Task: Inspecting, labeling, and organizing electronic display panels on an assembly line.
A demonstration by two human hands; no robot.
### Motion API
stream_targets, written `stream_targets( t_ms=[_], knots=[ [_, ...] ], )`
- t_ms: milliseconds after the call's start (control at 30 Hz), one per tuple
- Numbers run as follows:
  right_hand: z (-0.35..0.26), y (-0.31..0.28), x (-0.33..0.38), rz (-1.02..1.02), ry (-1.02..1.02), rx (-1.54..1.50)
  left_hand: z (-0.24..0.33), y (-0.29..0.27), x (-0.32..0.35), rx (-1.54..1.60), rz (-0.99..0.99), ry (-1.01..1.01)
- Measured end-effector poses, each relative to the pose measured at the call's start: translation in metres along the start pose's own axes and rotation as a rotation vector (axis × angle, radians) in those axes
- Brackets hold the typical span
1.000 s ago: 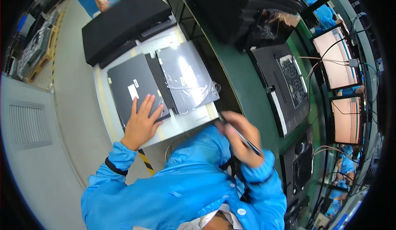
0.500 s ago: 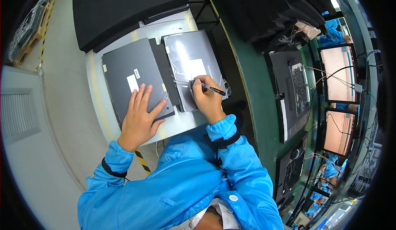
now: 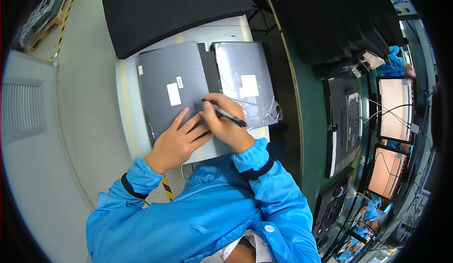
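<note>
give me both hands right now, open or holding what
Left hand: open, fingers spread flat on the dark grey laptop.
Right hand: closed around a black pen, tip at the laptop's edge.

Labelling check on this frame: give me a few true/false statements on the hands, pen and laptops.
1. The right hand holds a pen. True.
2. The left hand is lifted clear of the table. False: it lies flat on the dark grey laptop.
3. The pen tip is at the grey laptop's right edge. True.
4. The second laptop, to the right, is bare. False: it sits in a clear plastic bag.
5. Both laptops stand open. False: both lie closed on the white table.
</note>
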State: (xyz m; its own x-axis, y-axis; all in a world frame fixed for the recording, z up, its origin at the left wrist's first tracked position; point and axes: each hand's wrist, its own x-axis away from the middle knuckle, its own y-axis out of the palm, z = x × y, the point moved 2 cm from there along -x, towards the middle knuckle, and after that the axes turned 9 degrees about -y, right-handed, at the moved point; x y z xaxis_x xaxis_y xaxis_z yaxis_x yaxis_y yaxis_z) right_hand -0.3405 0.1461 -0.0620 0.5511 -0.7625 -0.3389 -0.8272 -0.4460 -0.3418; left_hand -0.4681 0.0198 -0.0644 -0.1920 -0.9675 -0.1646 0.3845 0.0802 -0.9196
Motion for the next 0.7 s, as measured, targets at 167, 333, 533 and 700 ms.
stream_targets(
  t_ms=[167,333,533,700],
  knots=[
    [0.005,0.046,-0.029,-0.014,-0.068,0.039,-0.002,-0.002,0.001,0.103,0.01,-0.017],
    [0.004,0.049,-0.03,-0.021,0.072,0.026,-0.003,-0.005,0.001,0.103,0.015,-0.016],
    [0.006,0.047,-0.027,-0.056,-0.021,0.101,-0.002,-0.004,0.004,0.108,0.001,-0.019],
    [-0.005,0.028,-0.012,0.171,-0.01,-0.095,0.006,-0.011,-0.002,0.066,-0.024,-0.035]
  ],
)
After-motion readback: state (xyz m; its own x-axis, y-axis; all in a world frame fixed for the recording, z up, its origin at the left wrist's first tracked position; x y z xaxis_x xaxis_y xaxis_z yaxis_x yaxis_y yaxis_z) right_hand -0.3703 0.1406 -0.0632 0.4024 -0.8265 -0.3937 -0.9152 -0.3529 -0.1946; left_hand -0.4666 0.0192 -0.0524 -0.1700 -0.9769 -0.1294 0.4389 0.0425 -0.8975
